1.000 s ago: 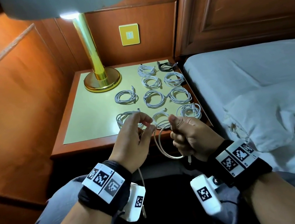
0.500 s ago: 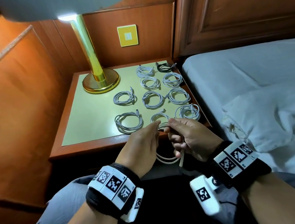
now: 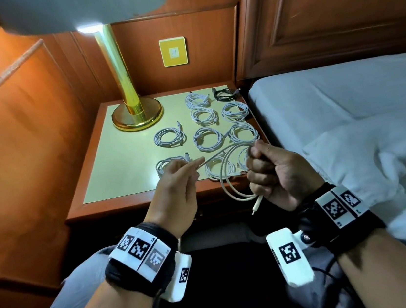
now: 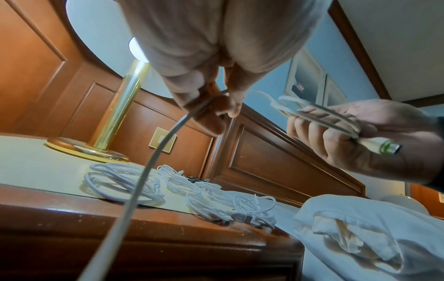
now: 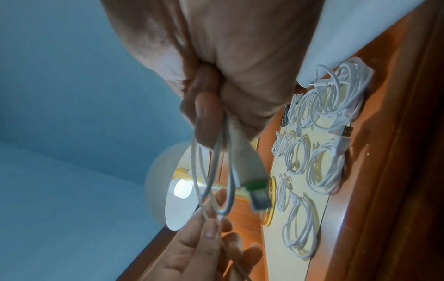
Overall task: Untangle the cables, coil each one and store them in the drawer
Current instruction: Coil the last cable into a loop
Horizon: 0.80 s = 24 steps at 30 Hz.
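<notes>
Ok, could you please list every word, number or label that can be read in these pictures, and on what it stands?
No text can be read with certainty.
Left wrist band: black-and-white code patterns; tiny characters at its edge, too small to read.
Right wrist band: the same.
Yellow wall plate: no lettering visible.

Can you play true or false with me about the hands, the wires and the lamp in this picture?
1. Both hands hold the same white cable. True.
2. The lamp is switched off. False: its bulb glows.
3. All the coils on the nightstand are white. False: the black coil lies at the back.
4. The right hand grips loops of cable. True.
5. The left hand is empty. False: it pinches the cable.
</notes>
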Motion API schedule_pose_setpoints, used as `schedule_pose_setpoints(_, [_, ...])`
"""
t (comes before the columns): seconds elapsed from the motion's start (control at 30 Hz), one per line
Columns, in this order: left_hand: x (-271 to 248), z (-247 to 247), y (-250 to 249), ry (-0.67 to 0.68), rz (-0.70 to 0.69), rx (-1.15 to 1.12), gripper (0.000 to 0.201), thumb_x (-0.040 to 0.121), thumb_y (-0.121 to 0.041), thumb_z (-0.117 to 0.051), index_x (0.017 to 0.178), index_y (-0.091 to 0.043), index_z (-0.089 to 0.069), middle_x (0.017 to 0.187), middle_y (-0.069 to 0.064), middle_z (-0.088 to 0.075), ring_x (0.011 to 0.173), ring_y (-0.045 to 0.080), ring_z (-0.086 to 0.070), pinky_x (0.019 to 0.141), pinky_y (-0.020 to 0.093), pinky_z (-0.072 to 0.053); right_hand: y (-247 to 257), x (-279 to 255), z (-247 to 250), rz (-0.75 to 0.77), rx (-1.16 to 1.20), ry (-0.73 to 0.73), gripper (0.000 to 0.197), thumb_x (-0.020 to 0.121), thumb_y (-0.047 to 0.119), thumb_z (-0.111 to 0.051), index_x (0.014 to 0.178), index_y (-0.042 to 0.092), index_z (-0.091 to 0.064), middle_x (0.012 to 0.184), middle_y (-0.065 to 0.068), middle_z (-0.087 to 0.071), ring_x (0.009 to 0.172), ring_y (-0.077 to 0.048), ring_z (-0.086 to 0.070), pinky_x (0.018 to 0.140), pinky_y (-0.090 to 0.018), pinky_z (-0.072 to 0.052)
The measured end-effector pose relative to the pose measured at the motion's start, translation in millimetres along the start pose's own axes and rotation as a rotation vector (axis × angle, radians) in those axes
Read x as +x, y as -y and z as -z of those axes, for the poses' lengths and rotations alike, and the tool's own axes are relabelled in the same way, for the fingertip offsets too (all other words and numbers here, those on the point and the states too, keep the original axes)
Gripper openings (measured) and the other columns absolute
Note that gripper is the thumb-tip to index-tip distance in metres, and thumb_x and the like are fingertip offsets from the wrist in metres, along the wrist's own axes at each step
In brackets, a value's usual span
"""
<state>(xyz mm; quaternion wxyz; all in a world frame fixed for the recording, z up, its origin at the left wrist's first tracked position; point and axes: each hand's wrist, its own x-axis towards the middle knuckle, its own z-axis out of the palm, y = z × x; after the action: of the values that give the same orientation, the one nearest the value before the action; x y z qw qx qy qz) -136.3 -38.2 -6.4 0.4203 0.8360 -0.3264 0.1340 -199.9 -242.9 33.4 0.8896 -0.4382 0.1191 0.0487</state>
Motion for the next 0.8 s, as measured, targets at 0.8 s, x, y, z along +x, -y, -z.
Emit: schedule_pose_setpoints(0.8, [-14,6,-35,0.415,-0.105,-0.096,0.017,0.096,-0.009,-0.059,0.1,-0.015,-0.074,0.076,-0.017,-0.061,0.072,-0.004,-0.058,0.071,0.005,-0.041,2,-5,17,0.524,-0.638,-0.123,0.027,0.108,0.018,-0.035,0.094,0.004,-0.054,0.067,-0.012,-0.068,0.061,-0.032,-0.068,0.059,-0.039,-0.056])
